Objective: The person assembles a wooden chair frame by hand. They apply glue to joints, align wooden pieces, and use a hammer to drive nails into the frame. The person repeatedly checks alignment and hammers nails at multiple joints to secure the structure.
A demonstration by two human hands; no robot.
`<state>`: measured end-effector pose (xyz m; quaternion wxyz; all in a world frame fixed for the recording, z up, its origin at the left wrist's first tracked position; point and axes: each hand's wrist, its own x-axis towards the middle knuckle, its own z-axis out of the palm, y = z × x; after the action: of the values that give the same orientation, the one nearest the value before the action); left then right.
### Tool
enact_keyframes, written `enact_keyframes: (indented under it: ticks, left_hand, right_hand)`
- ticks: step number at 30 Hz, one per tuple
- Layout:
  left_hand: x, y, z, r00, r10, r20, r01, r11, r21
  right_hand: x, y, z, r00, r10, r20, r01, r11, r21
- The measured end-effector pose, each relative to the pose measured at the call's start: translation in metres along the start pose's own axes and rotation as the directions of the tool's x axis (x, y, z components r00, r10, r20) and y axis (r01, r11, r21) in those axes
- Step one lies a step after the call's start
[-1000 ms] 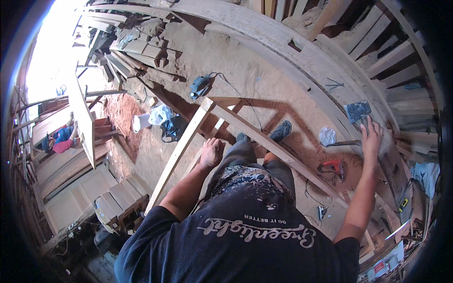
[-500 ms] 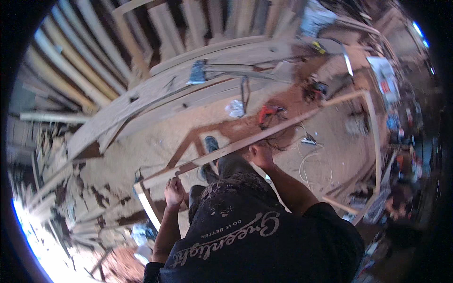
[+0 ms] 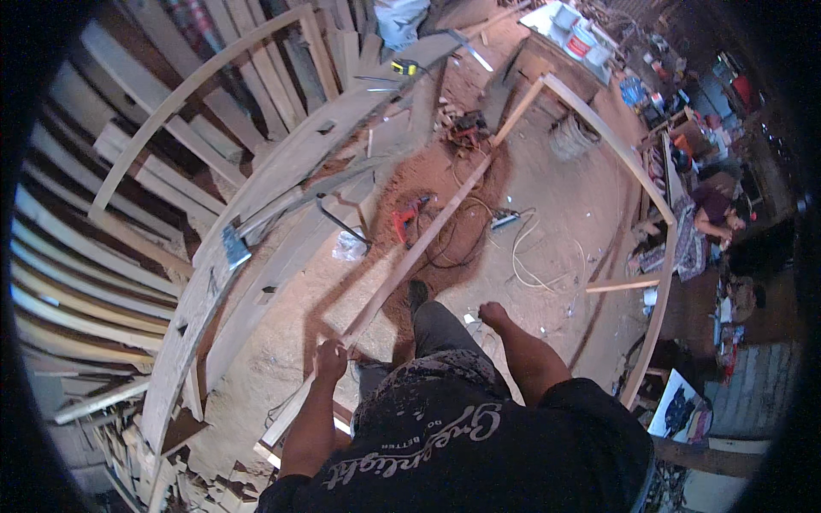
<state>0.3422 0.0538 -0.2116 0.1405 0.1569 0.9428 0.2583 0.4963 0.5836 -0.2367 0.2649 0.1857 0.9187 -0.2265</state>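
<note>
A large rectangular wooden frame (image 3: 414, 246) stretches diagonally beside me, its far corner at the upper right and its near corner by my left forearm. My left hand (image 3: 331, 359) is closed around the frame's long rail near its lower end. Closed in a fist, my right hand (image 3: 493, 314) hovers over the floor to the right of that rail, apart from it, and nothing shows in it. My body hides part of the frame's near side.
A red power tool (image 3: 406, 221) and coiled cable lie on sawdust beyond the rail. At left are a long plank bench (image 3: 286, 201), a hatchet-like tool (image 3: 237, 246), a yellow tape measure (image 3: 405, 67) and stacked boards (image 3: 94, 282). Another person (image 3: 717, 209) sits at the right.
My view has turned to the right, so the bench and tools appear further left. The frame now slants more steeply. My right hand is further from the rail; my left is closed on it.
</note>
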Motion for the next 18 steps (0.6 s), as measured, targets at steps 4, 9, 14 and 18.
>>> enact_keyframes:
  ticks: [4, 9, 14, 18]
  left_hand:
    - [0.044, 0.037, 0.022, 0.980, -0.049, 0.193, 0.040, 0.998, 0.052]
    - [0.067, 0.048, 0.029, 0.908, -0.229, 0.351, 0.197, 0.972, 0.126]
    - [0.093, 0.082, 0.022, 0.904, -0.304, 0.299, 0.288, 0.953, 0.097]
    - [0.111, 0.109, 0.031, 0.878, -0.410, 0.248, 0.397, 0.912, 0.101]
  right_hand:
    - [0.074, -0.024, -0.063, 0.988, 0.148, -0.045, -0.132, 0.957, 0.258]
    - [0.238, -0.024, -0.048, 0.957, 0.288, -0.043, -0.157, 0.633, 0.758]
    - [0.377, -0.032, -0.027, 0.785, 0.383, 0.488, -0.529, 0.004, 0.848]
    - [0.423, -0.041, 0.004, 0.730, 0.324, 0.602, -0.520, -0.308, 0.796]
